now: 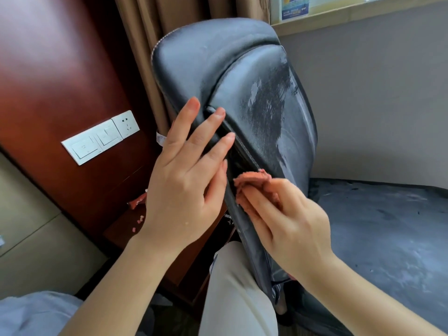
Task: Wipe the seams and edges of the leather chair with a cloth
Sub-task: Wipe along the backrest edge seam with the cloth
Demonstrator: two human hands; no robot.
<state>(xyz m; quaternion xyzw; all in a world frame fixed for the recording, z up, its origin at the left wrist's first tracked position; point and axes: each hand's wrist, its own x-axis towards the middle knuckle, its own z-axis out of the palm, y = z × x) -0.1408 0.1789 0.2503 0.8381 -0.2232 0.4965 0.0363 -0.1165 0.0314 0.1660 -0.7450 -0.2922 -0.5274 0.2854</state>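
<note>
A reddish wood panel (60,76) carrying a white switch and socket plate (100,138) is filling the left of the room, with tan curtains (150,25) hanging behind and a grey wall (375,105) running to the right. You are leaning over a black leather chair (242,81), whose backrest is showing dusty, smeared patches and whose seat (388,226) is lying at the lower right. Your left hand (186,180) is lying open, fingers spread, with the fingertips (219,112) pressing on the side edge of the backrest, just beside the seam (244,146). Your right hand (288,219) is pinching a bunched pink cloth (254,181), holding it against the lower part of that same seam, close under your left hand. Your pale trouser leg (237,287) is showing between your forearms.
</note>
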